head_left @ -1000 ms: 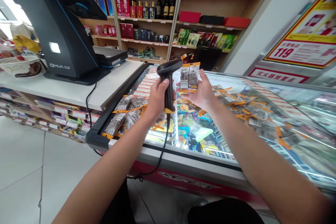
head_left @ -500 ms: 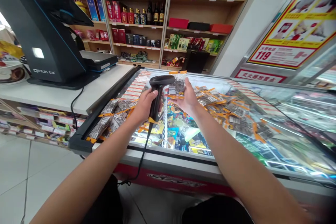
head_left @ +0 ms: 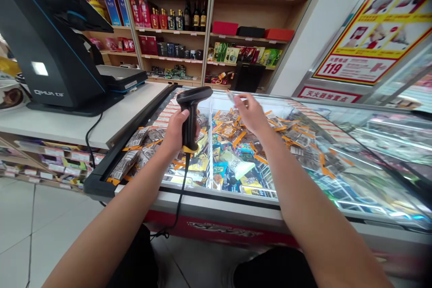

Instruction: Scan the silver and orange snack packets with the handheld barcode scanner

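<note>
My left hand [head_left: 176,131] is closed round the handle of a black barcode scanner [head_left: 191,121], held upright over the chest freezer [head_left: 232,204]. The scanner's cable [head_left: 185,180] hangs down the freezer's front. My right hand [head_left: 251,112] is raised at the far side, its fingers curled and pinching a small packet [head_left: 231,95] at its fingertips. Blur and a narrow angle hide most of that packet. Below it lie several orange-edged snack packets [head_left: 227,130], and more packets [head_left: 303,153] rest on the glass to the right.
Another pile of orange-edged packets [head_left: 126,164] lies at the freezer's left end. On the left, a counter [head_left: 135,103] carries a dark checkout terminal [head_left: 64,63]. Shelves [head_left: 172,31] with boxes and bottles stand behind the freezer. A fire notice [head_left: 357,63] hangs on the right.
My right hand has moved up and away from the scanner, turning the packet from face-on to nearly edge-on. The scanner has shifted slightly left in my left hand.
</note>
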`<state>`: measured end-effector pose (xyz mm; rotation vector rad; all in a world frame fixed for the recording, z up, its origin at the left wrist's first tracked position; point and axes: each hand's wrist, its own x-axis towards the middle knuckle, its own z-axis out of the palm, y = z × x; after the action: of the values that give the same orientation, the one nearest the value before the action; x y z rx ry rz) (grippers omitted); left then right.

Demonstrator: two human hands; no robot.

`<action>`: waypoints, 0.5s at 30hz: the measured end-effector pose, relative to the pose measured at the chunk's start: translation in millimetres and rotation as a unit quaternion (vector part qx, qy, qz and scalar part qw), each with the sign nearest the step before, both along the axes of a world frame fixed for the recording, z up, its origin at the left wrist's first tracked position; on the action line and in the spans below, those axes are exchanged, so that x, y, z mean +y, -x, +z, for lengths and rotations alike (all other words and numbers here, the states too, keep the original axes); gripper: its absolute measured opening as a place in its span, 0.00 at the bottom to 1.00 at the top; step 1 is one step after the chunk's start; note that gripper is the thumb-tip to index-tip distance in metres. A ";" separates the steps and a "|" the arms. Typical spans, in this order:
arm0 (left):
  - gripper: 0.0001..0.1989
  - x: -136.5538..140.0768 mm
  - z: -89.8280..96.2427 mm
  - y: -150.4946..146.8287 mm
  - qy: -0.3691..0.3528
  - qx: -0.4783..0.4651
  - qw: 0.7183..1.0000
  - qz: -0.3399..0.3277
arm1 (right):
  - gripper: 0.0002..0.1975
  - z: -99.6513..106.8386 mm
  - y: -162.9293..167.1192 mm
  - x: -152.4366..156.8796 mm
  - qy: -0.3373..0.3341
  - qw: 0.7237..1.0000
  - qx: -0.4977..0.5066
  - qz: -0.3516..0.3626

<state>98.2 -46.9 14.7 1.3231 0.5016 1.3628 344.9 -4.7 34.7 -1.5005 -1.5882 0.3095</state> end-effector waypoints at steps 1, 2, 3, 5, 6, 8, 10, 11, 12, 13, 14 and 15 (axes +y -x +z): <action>0.22 0.5 0.7 1.1 0.000 -0.008 1.000 0.005 | 0.28 4.6 -9.4 -2.2 -0.008 0.993 -0.091 -0.078; 0.21 0.8 1.7 2.2 0.000 -0.014 1.000 0.013 | 0.28 8.0 -19.0 -3.8 0.001 0.975 -0.165 -0.148; 0.21 1.0 2.9 3.4 0.000 -0.020 1.000 0.020 | 0.28 10.0 -28.3 -4.9 0.021 0.954 -0.215 -0.206; 0.22 1.4 5.8 5.8 0.002 -0.031 0.999 0.037 | 0.30 9.8 -44.0 -5.2 0.084 0.920 -0.265 -0.275; 0.23 1.6 7.3 6.9 0.005 -0.037 0.998 0.046 | 0.31 8.2 -49.3 -4.6 0.121 0.909 -0.275 -0.289; 0.25 2.0 10.1 8.7 0.014 -0.048 0.997 0.060 | 0.34 3.6 -52.7 -3.1 0.187 0.891 -0.294 -0.291; 0.26 2.2 12.2 9.7 0.023 -0.057 0.996 0.066 | 0.33 -1.2 -44.0 -2.1 0.176 0.888 -0.326 -0.273; 0.25 2.1 13.0 9.9 0.024 -0.061 0.996 0.067 | 0.30 -3.5 -34.7 -2.2 0.135 0.897 -0.339 -0.249; 0.25 1.9 13.6 9.9 0.022 -0.063 0.996 0.066 | 0.26 -6.0 -22.4 -2.7 0.078 0.910 -0.346 -0.213; 0.25 1.7 14.0 9.8 0.021 -0.065 0.995 0.066 | 0.21 -8.9 -7.6 -3.7 0.016 0.925 -0.343 -0.159; 0.25 1.4 14.3 9.6 0.023 -0.065 0.995 0.067 | 0.17 -12.2 8.8 -5.1 -0.014 0.942 -0.323 -0.093; 0.25 1.1 14.5 9.4 0.027 -0.065 0.995 0.070 | 0.15 -16.1 26.1 -6.9 -0.018 0.953 -0.300 -0.029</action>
<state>88.8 -45.9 29.2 1.1647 0.5468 1.5296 318.9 -11.6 18.6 -1.7056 -1.9929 -0.2390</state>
